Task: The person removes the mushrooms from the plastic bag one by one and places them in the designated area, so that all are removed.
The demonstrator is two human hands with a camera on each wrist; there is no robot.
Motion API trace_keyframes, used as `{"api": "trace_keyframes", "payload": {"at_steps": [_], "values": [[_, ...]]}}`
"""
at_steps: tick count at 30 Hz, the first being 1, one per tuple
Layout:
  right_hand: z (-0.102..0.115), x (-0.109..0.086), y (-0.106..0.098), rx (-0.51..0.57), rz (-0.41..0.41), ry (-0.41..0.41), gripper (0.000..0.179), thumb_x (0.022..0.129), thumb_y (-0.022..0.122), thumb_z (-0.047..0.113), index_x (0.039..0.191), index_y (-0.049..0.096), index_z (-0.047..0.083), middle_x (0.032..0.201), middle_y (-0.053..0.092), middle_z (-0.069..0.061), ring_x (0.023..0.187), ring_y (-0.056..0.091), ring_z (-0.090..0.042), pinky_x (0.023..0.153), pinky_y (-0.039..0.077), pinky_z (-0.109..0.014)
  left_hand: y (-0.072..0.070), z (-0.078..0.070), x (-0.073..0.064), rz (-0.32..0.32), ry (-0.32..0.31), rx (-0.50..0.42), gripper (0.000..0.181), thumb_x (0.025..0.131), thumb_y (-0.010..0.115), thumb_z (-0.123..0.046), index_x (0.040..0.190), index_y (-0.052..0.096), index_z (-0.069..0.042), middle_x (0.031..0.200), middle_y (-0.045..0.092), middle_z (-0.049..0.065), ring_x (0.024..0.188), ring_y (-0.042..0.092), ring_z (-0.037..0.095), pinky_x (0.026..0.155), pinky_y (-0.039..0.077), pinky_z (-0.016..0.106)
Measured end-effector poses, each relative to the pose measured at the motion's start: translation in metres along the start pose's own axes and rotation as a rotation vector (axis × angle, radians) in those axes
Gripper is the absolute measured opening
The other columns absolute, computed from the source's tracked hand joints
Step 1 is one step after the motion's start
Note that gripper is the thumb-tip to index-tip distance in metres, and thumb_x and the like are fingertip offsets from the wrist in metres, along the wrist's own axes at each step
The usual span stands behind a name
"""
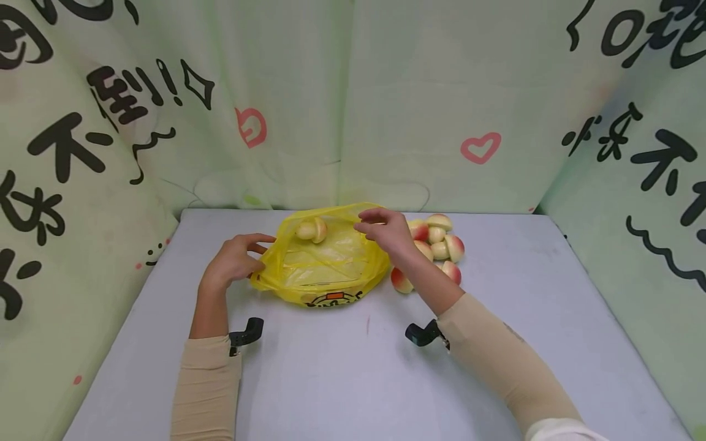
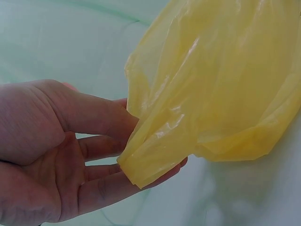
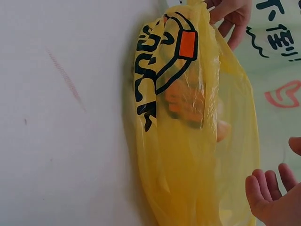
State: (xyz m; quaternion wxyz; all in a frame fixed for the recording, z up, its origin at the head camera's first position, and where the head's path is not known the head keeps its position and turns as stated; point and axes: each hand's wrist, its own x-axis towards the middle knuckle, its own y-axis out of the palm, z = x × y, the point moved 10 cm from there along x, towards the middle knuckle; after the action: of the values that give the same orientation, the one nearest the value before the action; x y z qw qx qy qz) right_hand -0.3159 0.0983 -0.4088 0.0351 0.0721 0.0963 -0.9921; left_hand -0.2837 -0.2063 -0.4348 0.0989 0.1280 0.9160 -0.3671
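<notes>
A yellow plastic bag (image 1: pixel 336 263) with black print lies on the table, its mouth gaping upward. Inside the mouth shows a cream toy mushroom (image 1: pixel 312 230). My left hand (image 1: pixel 234 260) is at the bag's left edge, fingers spread and only loosely bent. In the left wrist view a bag corner (image 2: pixel 150 165) drapes over those fingers and hides part of them and the thumb tip. Over the bag's right rim hovers my right hand (image 1: pixel 388 233), holding nothing, its fingers apart and slightly bent; the right wrist view shows its fingertips (image 3: pixel 254 188) beside the yellow film.
Several toy mushrooms (image 1: pixel 439 236) with red and cream caps cluster right of the bag, partly under my right forearm. The white table (image 1: pixel 331 380) is enclosed by a pale green printed curtain (image 1: pixel 408 122). Black camera mounts (image 1: pixel 423 334) stick out from both sleeves.
</notes>
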Motion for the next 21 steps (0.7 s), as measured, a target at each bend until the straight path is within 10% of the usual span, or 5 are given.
{"api": "trace_keyframes", "payload": {"at_steps": [21], "values": [[-0.004, 0.031, 0.052, -0.037, 0.132, 0.115, 0.046, 0.095, 0.075, 0.018, 0.136, 0.065, -0.001, 0.137, 0.065, -0.015, 0.129, 0.061, -0.035, 0.110, 0.050, -0.046, -0.003, 0.000, -0.001, -0.003, 0.006, 0.000, 0.065, 0.087, 0.064, 0.002, 0.150, 0.056, -0.012, 0.142, 0.061, 0.026, 0.100, 0.066, 0.032, 0.074, 0.057, 0.031]]}}
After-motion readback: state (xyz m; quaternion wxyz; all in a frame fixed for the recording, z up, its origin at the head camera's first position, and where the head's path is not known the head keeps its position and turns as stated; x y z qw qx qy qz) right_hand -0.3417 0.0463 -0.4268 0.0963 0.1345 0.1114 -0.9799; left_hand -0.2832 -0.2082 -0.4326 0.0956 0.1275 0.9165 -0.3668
